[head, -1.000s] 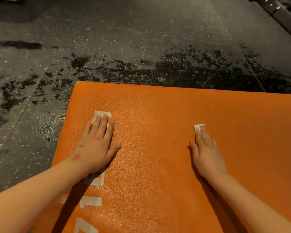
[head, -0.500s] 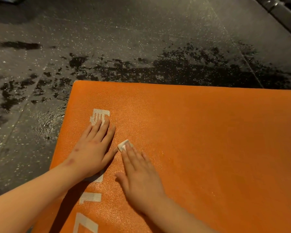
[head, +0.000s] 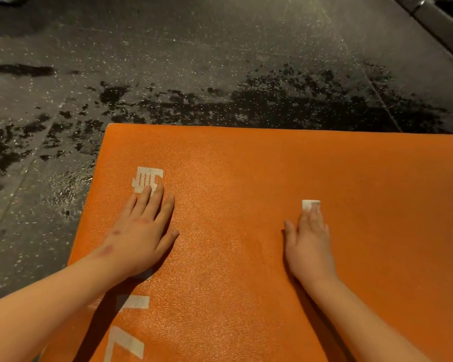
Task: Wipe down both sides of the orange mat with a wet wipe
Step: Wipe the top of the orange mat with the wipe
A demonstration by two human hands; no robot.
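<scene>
The orange mat point(head: 246, 178) lies flat on the floor and fills the lower right of the head view, with white printed marks near its left edge. My left hand point(head: 141, 231) rests flat on the mat near those marks, fingers straight. My right hand point(head: 309, 241) lies flat further right with straight fingers pressing a small folded white wet wipe point(head: 310, 204) onto the mat; only the wipe's far end shows beyond the fingertips.
The mat lies on a dark speckled rubber floor point(head: 194, 61) with wet dark patches point(head: 285, 100) just beyond its far edge and to the left. A grey bar point(head: 434, 19) crosses the top right corner.
My right hand slid the wipe left until it was next to my left hand, then back right across the mat. My left hand stayed in place.
</scene>
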